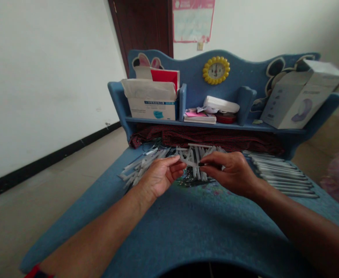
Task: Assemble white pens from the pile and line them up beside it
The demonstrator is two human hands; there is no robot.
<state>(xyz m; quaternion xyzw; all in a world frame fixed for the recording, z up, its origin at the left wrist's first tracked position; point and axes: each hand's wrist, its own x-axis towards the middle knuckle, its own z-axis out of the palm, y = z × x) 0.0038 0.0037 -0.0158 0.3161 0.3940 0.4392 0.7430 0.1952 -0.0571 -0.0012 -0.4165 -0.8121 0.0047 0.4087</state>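
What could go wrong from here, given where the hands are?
The pale strip seems pinched only lightly between the left hand and right hand, so it might slip into the loose pile of similar pieces. The right forearm appears close to the row of slim rods and could nudge them out of line.

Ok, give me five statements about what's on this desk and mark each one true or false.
1. A thin pale strip spans the gap between the left hand and right hand. True.
2. The slim rods lie nearer the left hand. False: they are nearer the right hand.
3. A checked cloth lies under the shelf. True.
4. The clock is framed in red. False: it is framed in yellow.
5. The desk is blue. True.
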